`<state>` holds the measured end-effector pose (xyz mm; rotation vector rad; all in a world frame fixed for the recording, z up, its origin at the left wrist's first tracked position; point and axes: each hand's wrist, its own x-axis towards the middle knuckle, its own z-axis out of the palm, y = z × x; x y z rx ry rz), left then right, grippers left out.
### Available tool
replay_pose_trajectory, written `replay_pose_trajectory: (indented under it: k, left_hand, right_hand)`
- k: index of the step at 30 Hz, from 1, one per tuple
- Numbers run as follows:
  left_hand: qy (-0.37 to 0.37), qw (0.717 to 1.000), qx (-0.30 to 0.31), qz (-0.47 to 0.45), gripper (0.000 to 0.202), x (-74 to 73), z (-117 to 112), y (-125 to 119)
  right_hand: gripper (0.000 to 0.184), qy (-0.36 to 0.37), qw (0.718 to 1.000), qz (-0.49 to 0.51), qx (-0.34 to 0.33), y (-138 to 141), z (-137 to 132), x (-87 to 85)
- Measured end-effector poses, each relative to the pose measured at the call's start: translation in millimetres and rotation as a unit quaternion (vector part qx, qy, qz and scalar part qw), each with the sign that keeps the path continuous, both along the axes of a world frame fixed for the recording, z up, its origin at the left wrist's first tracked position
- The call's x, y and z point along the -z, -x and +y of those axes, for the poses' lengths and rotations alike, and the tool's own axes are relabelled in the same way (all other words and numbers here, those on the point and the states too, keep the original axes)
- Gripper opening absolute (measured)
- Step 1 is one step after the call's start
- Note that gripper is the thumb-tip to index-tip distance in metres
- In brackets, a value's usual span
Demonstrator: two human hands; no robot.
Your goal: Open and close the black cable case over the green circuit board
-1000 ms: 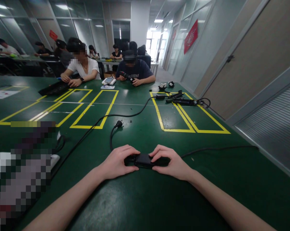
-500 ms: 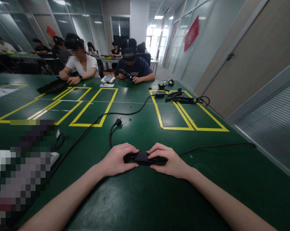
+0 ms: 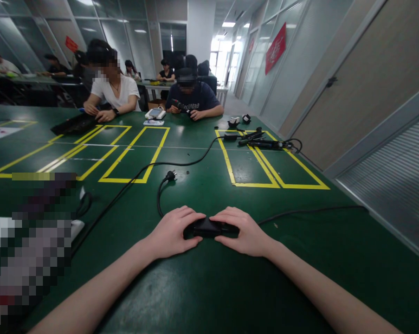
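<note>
A black power adapter [image 3: 207, 228] rests near the middle of the green table, between my two hands. My left hand [image 3: 177, 230] is curled round its left end, thumb on the near side and fingers on the far side. The right end is gripped the same way by my right hand [image 3: 242, 232]. From behind the left hand a black cable curves up to a power plug [image 3: 170, 176], its prongs pointing right. Another black cable [image 3: 310, 210] leaves past the right hand and runs to the table's right edge.
A second black cable [image 3: 181, 164] crosses the table to a heap of black tools and cords [image 3: 261, 140]. Yellow tape [image 3: 299, 187] marks rectangles. Blurred-out items [image 3: 28, 269] lie at left. Two people sit opposite, one at a black tray [image 3: 73, 124], beside a white device [image 3: 155, 113].
The fingers of both my hands have come closer together over the top of the adapter. The adapter looks slightly tilted or turned. The view has shifted a little.
</note>
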<state>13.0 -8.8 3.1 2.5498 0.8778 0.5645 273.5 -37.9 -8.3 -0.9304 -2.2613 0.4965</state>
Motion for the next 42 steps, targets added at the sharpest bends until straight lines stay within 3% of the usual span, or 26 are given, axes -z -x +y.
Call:
replay_pose_trajectory:
  k: [4,9,16,23,28,33,37,42]
  left_hand:
    - [-0.008,0.999,-0.012,0.038,0.036,-2.5,-2.4,-3.9]
    - [-0.011,0.998,-0.005,0.054,0.027,-1.3,-3.3,-4.0]
    - [-0.030,0.999,0.011,0.041,0.017,-1.5,-2.7,-3.7]
    - [-0.061,0.997,0.035,0.031,0.019,-7.7,-3.2,-5.9]
    - [-0.067,0.997,0.031,0.024,0.021,-3.9,-2.6,-6.6]
    - [-0.083,0.995,0.043,-0.031,0.028,-0.2,-1.5,-6.1]
    - [-0.085,0.994,0.050,-0.037,0.023,0.8,-1.7,-5.0]
    - [-0.074,0.995,0.052,-0.048,0.032,3.9,-3.0,-5.3]
  right_hand:
    - [0.037,0.024,0.999,-0.013,-0.020,3.8,-3.5,-4.8]
    - [0.048,0.002,0.998,-0.061,-0.014,4.8,-2.8,-1.1]
    - [0.027,-0.034,0.994,-0.101,0.004,5.4,-2.5,0.8]
    - [0.021,-0.042,0.991,-0.129,-0.005,5.9,-5.4,-7.2]
    - [0.026,-0.081,0.992,-0.095,-0.009,5.7,-3.8,-2.9]
    - [0.024,-0.096,0.992,-0.083,0.001,6.4,-3.7,-0.3]
    - [0.025,-0.116,0.992,-0.048,0.002,7.7,-5.1,-1.1]
    - [0.019,-0.130,0.990,-0.047,0.003,8.7,-5.6,-0.5]
